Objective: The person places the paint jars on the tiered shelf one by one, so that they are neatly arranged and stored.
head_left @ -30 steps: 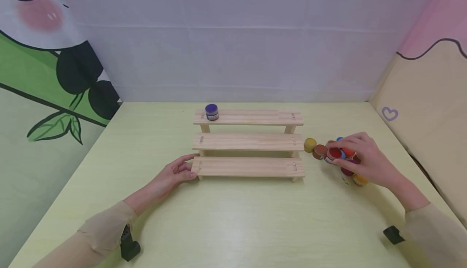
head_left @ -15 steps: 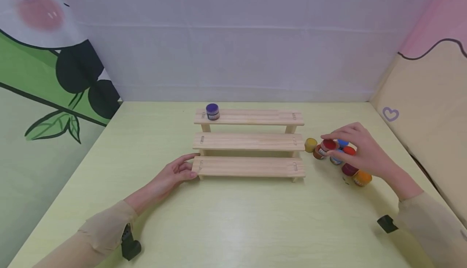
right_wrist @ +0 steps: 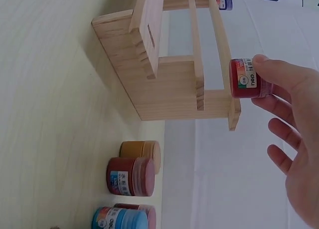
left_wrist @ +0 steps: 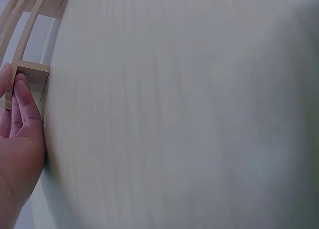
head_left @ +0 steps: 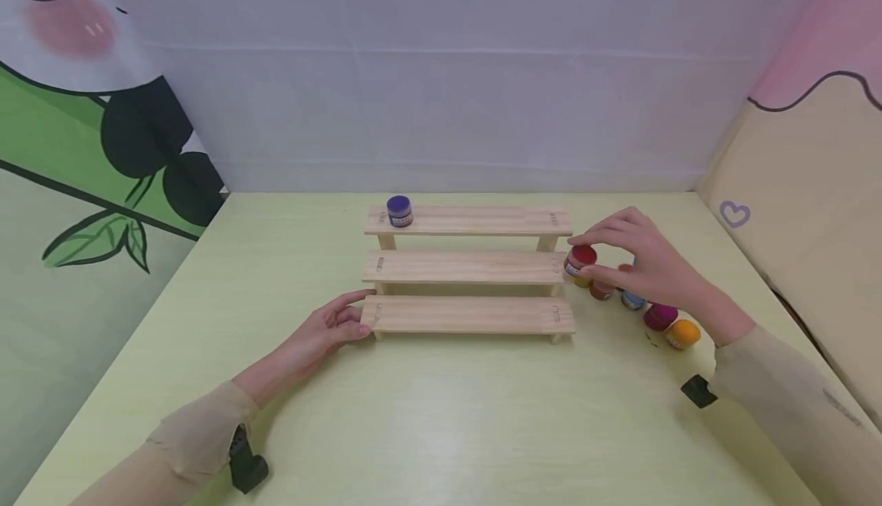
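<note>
A three-tier wooden step rack (head_left: 468,267) stands on the table. My left hand (head_left: 310,344) holds the left end of its lowest shelf; in the left wrist view the thumb and fingers lie on opposite sides of the wood. With thumb and fingertips, my right hand (head_left: 644,257) pinches a red paint jar (right_wrist: 244,78) by its lid. The jar hangs in the air by the rack's right end, label visible in the right wrist view. On the left of the top shelf sits a purple paint jar (head_left: 400,212).
Several more paint jars stand right of the rack: a brown jar (right_wrist: 130,176), a yellow jar (right_wrist: 132,149), a blue jar (right_wrist: 119,218), a magenta jar (head_left: 660,316) and an orange jar (head_left: 683,334). A pale cloth wall (head_left: 455,123) rises behind the table.
My right hand has lifted the red jar out of the group and carried it left, up to the rack's right end. The left hand stays in place.
</note>
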The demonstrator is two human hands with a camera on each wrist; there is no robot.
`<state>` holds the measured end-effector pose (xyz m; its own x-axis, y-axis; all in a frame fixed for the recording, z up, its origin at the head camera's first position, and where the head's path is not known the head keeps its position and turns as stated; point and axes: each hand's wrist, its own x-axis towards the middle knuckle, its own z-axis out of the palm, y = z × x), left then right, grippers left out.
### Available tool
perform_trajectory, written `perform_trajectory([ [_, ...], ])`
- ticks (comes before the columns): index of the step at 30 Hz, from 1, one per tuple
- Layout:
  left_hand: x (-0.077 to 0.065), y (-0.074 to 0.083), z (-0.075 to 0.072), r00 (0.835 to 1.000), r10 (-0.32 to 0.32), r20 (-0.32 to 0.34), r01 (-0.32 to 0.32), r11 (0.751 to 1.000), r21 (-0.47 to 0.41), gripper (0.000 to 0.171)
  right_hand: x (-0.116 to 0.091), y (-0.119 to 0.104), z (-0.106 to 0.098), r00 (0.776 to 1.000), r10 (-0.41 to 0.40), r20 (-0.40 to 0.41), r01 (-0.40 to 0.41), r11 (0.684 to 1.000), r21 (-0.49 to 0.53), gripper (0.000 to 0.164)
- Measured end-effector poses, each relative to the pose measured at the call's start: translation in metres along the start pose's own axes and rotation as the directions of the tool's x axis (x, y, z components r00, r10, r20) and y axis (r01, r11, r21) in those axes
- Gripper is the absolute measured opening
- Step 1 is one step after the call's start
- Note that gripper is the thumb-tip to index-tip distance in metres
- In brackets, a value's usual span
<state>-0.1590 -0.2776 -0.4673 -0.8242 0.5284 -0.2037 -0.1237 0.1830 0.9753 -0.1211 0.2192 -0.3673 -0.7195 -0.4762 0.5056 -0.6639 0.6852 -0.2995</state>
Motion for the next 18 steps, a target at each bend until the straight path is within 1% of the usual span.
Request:
perform_trajectory([
  [9,-0.001,0.000,0.000,1.000,0.009,-0.011,-0.009,1.000,-0.006,0.068,0.037,-0.007,0.009,0.997,-0.072,0.004,0.072,0.997,0.029,0.047],
  [14,-0.001,0.000,0.001,1.000,0.002,-0.012,-0.003,1.000,-0.010,0.068,0.055,-0.014,0.010,0.998,-0.059,0.013,0.058,0.996,0.063,0.045],
  [18,-0.002,0.001,0.001,1.000,-0.001,-0.016,0.001,1.000,-0.015,0.069,0.071,-0.020,0.011,0.999,-0.054,-0.006,0.055,0.994,0.095,0.042],
])
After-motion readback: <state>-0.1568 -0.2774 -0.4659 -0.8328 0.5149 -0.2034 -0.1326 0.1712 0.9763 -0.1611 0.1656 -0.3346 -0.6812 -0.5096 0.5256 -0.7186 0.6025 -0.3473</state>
